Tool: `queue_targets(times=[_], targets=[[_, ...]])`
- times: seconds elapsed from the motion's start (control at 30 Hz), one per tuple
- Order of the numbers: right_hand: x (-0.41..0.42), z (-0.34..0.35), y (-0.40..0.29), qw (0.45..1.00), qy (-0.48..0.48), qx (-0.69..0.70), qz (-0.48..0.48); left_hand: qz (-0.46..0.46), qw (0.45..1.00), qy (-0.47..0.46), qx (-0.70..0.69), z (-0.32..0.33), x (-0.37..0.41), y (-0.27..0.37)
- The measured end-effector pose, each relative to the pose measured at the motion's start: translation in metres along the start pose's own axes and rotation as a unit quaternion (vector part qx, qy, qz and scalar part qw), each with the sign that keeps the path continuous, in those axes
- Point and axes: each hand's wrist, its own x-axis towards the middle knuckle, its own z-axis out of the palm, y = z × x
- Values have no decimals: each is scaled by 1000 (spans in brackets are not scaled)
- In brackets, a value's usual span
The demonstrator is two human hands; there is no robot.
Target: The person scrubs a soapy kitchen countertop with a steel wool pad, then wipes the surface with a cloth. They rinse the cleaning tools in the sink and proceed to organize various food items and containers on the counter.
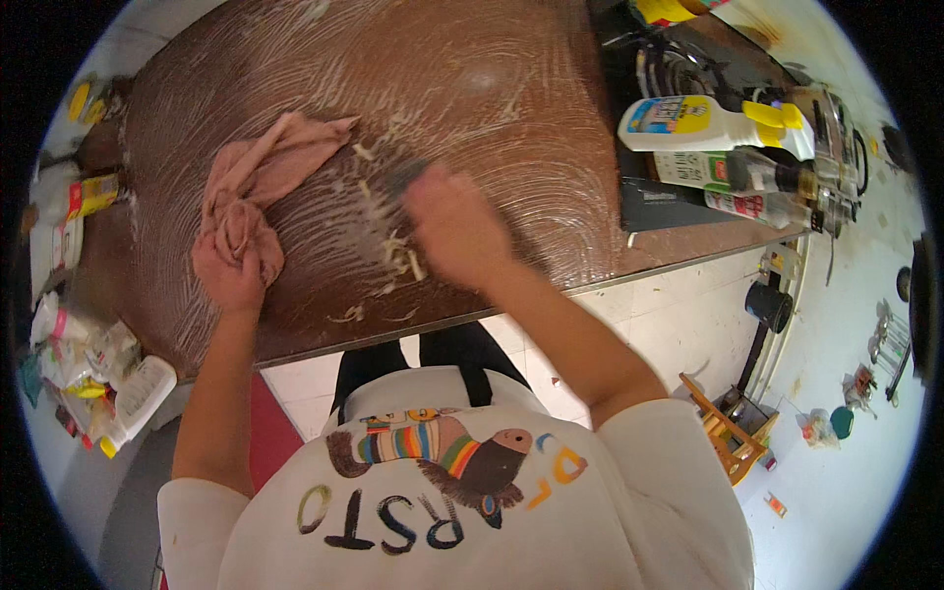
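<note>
My left hand (pixel 228 276) grips the bunched end of a pink cloth (pixel 273 166), whose rest lies spread over the brown tabletop (pixel 479 74). Blurred by motion, my right hand (pixel 461 225) presses a small dark grey pad (pixel 404 177) against the same surface; its exact kind is hard to tell. Pale shredded scraps (pixel 402 254) lie in a loose line between my two hands. Streaks of whitish, wet-looking film curve across much of the tabletop.
At the right, a white spray bottle with yellow trigger (pixel 678 125) lies beside label-bearing bottles (pixel 730 173) on a black glossy surface (pixel 656 203). Bags and a white plastic bottle (pixel 144 398) crowd the left edge. A wooden rack (pixel 726 435) stands beyond the table's near edge.
</note>
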Motion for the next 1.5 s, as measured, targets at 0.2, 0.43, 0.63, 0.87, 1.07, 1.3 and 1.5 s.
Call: queue_targets(times=[0.2, 0.43, 0.63, 0.87, 1.07, 1.3, 1.5], targets=[[27, -21, 134, 941, 200, -182, 202, 35, 993, 111, 14, 1, 9, 29], [55, 6, -47, 993, 59, -50, -86, -50, 997, 20, -55, -13, 12, 28], [-78, -19, 97, 959, 191, -142, 154, -38, 997, 58, -41, -4, 6, 22], [-13, 48, -112, 964, 46, -9, 260, -25, 998, 32, -42, -4, 7, 23], [-42, 1, -29, 975, 77, -68, 199, -1, 996, 90, -13, 6, 4, 12], [-100, 41, 9, 912, 199, -100, 344, 21, 996, 89, -7, 17, 5, 2], [-75, 44, -66, 978, 117, 19, 172, 60, 992, 48, -104, -1, 15, 26]])
